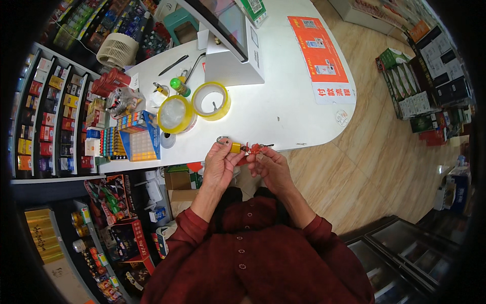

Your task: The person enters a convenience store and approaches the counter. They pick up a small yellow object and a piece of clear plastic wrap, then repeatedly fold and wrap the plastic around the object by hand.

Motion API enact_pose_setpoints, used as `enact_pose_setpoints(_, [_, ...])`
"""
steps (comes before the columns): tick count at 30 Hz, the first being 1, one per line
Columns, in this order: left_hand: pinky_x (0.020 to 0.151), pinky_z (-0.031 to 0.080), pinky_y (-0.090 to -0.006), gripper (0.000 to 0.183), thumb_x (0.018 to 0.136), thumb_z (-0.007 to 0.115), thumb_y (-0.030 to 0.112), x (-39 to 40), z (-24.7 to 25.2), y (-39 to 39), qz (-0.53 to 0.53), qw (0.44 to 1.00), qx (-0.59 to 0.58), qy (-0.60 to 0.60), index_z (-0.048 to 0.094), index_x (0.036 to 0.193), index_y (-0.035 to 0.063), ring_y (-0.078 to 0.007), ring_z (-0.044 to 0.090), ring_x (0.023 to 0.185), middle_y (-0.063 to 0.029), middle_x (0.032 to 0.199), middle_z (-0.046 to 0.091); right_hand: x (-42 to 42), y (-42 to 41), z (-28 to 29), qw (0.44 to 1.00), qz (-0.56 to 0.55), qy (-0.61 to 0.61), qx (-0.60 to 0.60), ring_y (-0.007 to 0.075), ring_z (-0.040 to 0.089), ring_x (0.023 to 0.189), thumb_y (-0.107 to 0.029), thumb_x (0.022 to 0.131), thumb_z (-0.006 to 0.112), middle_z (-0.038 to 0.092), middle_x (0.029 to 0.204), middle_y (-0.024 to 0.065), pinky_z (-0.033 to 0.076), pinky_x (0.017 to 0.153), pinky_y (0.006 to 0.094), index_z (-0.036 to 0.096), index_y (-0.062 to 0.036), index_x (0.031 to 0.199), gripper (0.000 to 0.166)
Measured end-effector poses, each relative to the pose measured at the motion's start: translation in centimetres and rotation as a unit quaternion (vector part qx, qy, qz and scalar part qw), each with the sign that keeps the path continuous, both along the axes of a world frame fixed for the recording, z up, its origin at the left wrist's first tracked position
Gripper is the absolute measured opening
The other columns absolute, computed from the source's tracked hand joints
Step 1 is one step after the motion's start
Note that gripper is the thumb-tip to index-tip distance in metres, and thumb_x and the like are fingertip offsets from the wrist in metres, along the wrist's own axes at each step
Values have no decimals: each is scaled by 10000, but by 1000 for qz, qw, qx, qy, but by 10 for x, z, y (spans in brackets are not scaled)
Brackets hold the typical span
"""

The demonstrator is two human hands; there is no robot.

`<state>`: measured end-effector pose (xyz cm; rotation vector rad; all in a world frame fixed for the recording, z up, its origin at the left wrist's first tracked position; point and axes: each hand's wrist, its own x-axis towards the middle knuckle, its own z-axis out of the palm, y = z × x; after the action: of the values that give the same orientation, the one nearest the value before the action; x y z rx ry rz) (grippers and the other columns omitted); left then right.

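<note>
Between the finger and thumb of my left hand is a brass padlock, lying sideways with its steel shackle to the left. The shackle looks swung out, though the fingers partly cover it. My right hand pinches a small bunch of red cord or ribbon at the padlock's keyway end, with a dark key-like piece jutting to the right. Both hands are close together just over the front edge of the white counter.
Two rolls of clear tape stand ahead left, near a green-capped bottle and another padlock. Behind them are a pen and a monitor on a white base. A blue display box holds lighters. Shelves of small packs line the left.
</note>
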<state>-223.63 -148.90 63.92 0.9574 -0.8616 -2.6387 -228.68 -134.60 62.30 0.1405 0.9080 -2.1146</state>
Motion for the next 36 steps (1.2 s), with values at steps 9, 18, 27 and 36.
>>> enact_pose_setpoints(9, [618, 473, -240, 89, 805, 593, 145, 15, -4, -33, 4, 984, -151, -96, 544, 856, 90, -116, 561, 715, -16, 812, 574, -6, -43, 1, 972, 81, 106, 192, 127, 568, 541, -115, 851, 487, 604, 702, 73, 433, 411, 225, 535, -7, 892, 125])
enact_pose_setpoints(18, [649, 487, -261, 94, 831, 558, 165, 18, -9, -59, -12, 992, -96, -86, 541, 871, 82, -132, 572, 734, -27, 830, 583, -13, -59, 12, 909, 138, 242, 311, 83, 549, 508, -149, 834, 540, 582, 659, 25, 396, 411, 199, 566, -14, 845, 138])
enact_pose_setpoints(27, [713, 489, -316, 133, 822, 555, 152, 19, -1, -42, 19, 994, 95, -47, 535, 913, 57, -200, 575, 803, -73, 855, 589, 2, -45, 6, 979, 11, 113, 167, 104, 558, 539, -80, 823, 542, 600, 806, 72, 418, 415, 200, 508, 5, 1045, 240])
enact_pose_setpoints(36, [808, 479, -347, 124, 810, 551, 117, 15, 6, -40, 68, 991, 91, -67, 530, 896, 31, -203, 568, 831, -80, 869, 584, 13, -37, 28, 873, -33, 322, 365, 141, 601, 621, -64, 820, 511, 596, 847, 121, 463, 518, 240, 415, 25, 1181, 384])
